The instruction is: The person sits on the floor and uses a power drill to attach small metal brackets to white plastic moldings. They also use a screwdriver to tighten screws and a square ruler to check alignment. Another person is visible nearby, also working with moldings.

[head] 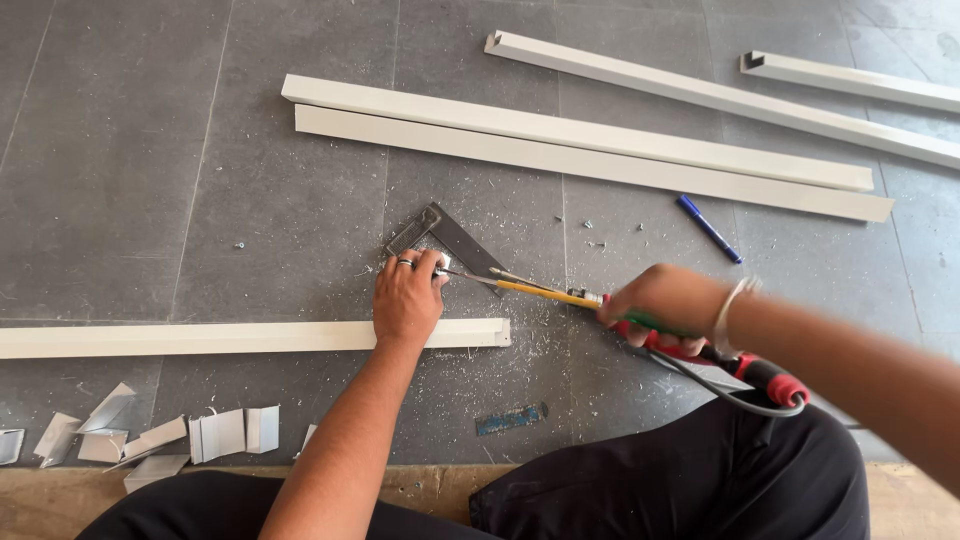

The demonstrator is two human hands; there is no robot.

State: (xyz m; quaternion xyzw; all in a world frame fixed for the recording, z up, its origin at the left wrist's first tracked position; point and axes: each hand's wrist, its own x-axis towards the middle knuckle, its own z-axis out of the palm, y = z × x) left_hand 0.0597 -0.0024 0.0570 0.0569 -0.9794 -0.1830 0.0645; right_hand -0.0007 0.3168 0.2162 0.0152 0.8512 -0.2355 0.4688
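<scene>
My left hand [407, 298], with a ring on one finger, presses down on a white plastic channel strip [200, 338] lying across the grey tiled floor, close to its right end. A dark metal try square [447, 240] lies just beyond the fingers. My right hand [665, 305] grips the red and green handle of a hacksaw [560, 294] whose yellow blade points left toward the left hand's fingertips. White shavings are scattered around the strip's end.
Several long white channel strips [560, 135] lie further back. A blue marker pen [708, 228] rests to the right of the square. Cut white offcuts [150, 435] sit at lower left, a small blue piece [508, 419] near my knees.
</scene>
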